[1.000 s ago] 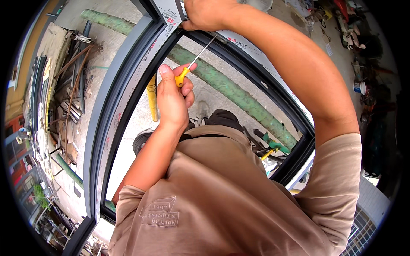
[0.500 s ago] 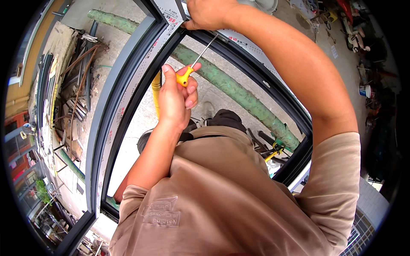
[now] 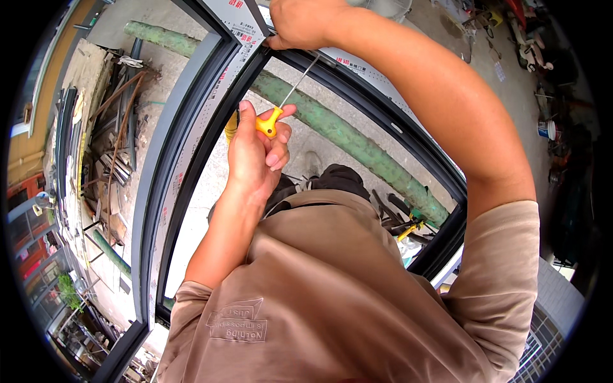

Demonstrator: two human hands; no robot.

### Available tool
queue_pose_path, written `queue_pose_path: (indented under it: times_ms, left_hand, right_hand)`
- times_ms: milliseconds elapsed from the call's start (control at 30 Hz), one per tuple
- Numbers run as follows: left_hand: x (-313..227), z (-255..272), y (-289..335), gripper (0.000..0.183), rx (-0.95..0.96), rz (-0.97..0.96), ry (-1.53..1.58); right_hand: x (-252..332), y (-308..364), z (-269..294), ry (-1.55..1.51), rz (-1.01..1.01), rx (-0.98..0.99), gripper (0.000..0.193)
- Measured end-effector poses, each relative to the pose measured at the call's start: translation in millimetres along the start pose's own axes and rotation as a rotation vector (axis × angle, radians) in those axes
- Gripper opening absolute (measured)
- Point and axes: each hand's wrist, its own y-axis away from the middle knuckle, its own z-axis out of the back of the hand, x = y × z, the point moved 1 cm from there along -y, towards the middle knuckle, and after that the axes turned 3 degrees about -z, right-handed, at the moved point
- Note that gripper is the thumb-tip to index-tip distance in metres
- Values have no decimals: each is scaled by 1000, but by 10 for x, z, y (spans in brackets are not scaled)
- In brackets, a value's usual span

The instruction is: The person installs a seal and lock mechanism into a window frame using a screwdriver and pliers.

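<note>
1. The left hand point(image 3: 252, 150) is gripping a small driver with a yellow, plastic-looking, T-shaped handle point(image 3: 269, 124) and a thin, straight metal shaft point(image 3: 299, 83); its thumb and fingers are bearing on the handle, while 1 finger is stretching out past the base of the shaft.

2. The driver is lying within the opening of a large, dark grey, four-sided profile frame point(image 3: 408, 136); its long axis is slanting away from the person and to the right, from the left hand toward the frame's far edge.

3. The shaft's tip is meeting the inner side of that far edge, near the far-left corner, in this view; whether it is sitting in a hole or only touching, I cannot tell.

4. The right hand point(image 3: 306, 24) is reaching over the far edge and touching the frame at the far-left corner, beside white printed protective film point(image 3: 252, 18); its fingertips are hiding, so I cannot tell how firmly it is closing, or on what.

5. The 2 hands are staying apart; the right is being nearer to the tip, the left is having the handle.

6. Below the opening, a rough green pipe point(image 3: 351, 135) is running roughly alongside the far edge.
</note>
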Motion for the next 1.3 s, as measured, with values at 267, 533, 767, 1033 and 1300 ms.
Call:
queue_pose_path:
  times_ms: [267,533,767,1033,1300]
  left_hand:
    - [-158,121,72,74,67,-30,-387]
    - [-181,104,70,67,-11,-168,-497]
    - [-218,244,-39,67,139,45,-217]
    - [-178,140,13,55,6,-290,-743]
    - [-47,108,14,51,-152,-594,-793]
  right_hand:
    - [-53,62,4,46,86,-30,54]
    - [-446,471,283,-135,-91,-103,55]
    - [-709,1051,-17,-637,-318,-271,45]
    - [-79,1398,-405,-737,-447,-927,19]
    - [545,1447,-826,-886,-167,-876,14]
